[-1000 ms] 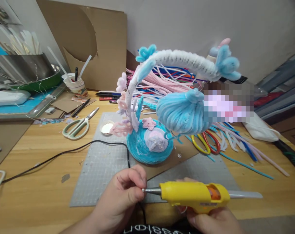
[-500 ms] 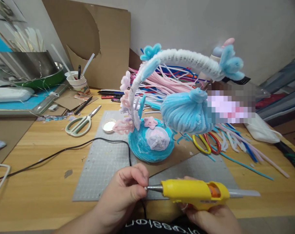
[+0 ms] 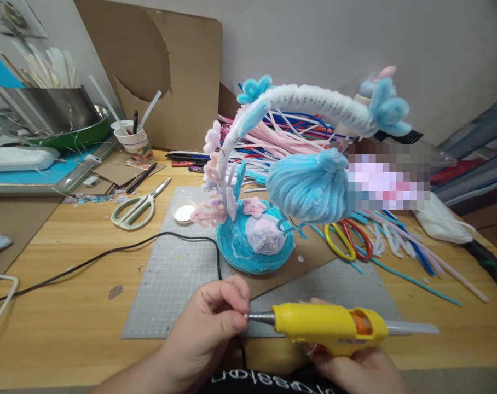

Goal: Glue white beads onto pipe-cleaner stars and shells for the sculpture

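My right hand point(image 3: 351, 365) is wrapped round the handle of a yellow hot glue gun point(image 3: 322, 325), a clear glue stick point(image 3: 412, 327) poking from its back end. At the gun's metal tip, my left hand point(image 3: 215, 314) is pinched; whatever tiny thing sits between thumb and finger is too small to name. Beyond the hands stands a pipe-cleaner craft: a round blue base point(image 3: 240, 260), a white curved arm point(image 3: 314, 101) with blue bows, and a blue shell shape point(image 3: 310, 189) below the arm. A pink star point(image 3: 254, 207) rests on the base.
Green-handled scissors point(image 3: 136, 210) and a small white dish point(image 3: 184, 212) lie left of the craft. A grey cutting mat point(image 3: 150, 306) is underneath. Behind are loose pipe cleaners point(image 3: 281, 131); red-and-yellow scissors handles point(image 3: 341, 249) show right. A black cord point(image 3: 109, 254) crosses the table.
The blue shell shape has swung slightly to the left. Both hands and the glue gun have kept almost the same position.
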`<action>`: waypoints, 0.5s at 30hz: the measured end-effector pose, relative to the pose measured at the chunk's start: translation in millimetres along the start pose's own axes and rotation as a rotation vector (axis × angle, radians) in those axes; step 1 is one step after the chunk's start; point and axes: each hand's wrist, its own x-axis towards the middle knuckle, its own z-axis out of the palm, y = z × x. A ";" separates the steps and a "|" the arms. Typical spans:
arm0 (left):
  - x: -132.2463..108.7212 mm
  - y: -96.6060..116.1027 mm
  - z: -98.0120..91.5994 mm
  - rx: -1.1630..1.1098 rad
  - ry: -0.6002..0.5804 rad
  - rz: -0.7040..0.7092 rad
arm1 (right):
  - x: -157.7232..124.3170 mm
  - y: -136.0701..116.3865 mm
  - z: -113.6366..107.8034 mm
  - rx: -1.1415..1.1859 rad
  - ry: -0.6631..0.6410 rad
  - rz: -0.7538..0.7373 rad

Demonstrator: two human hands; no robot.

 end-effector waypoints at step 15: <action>-0.2 0.6 0.7 -0.001 -0.017 0.012 | 3.2 -21.0 3.1 0.045 -0.116 -0.032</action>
